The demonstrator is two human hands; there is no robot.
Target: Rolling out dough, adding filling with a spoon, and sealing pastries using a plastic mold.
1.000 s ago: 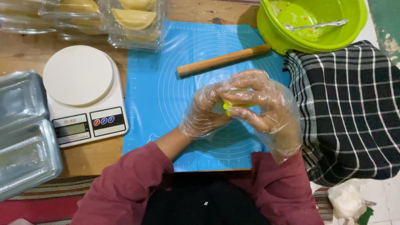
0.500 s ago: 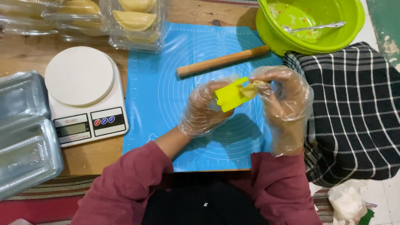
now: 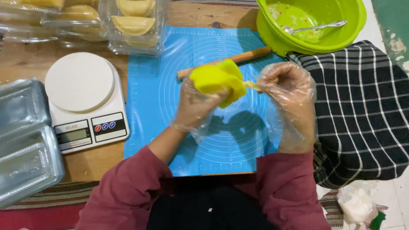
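While held above the blue mat (image 3: 149, 102), sits roughly mid-frame: a yellow press (image 3: 215, 81), a hinged plastic mould, bright and smooth, folded partly open with one rounded half up and the other angled toward the right.

Gripped from below by the left hand (image 3: 194, 106), gloved in clear plastic, fingers curled round the near half. Pinched at the right edge by the right hand (image 3: 285, 87), likewise gloved, thumb and fingertips closed on a pale strip of dough (image 3: 252, 85) poking out from the press's rim. Cannot tell how much dough lies inside.

Bounded closely on most sides. Behind the hands, just beyond the press, a wooden pin (image 3: 247, 56) lying slantwise on the mat. Up and to the right, a green bowl (image 3: 349, 34) with a spoon (image 3: 315, 27) resting in it, overlapping the mat's far corner. To the right, touching the mat's edge, a black checked cloth (image 3: 362, 110), right under the right wrist. To the left, just off the mat, a white scale (image 3: 81, 98), and beyond it at the frame's edge clear tubs (image 3: 25, 145), stacked. Along the far edge, clear boxes (image 3: 132, 25) holding folded pastries, one corner over the mat.

Open room mostly on the mat itself: bare blue below and left of the hands, with shadows of both hands falling there, down to the near table edge by the maroon sleeves (image 3: 128, 187).
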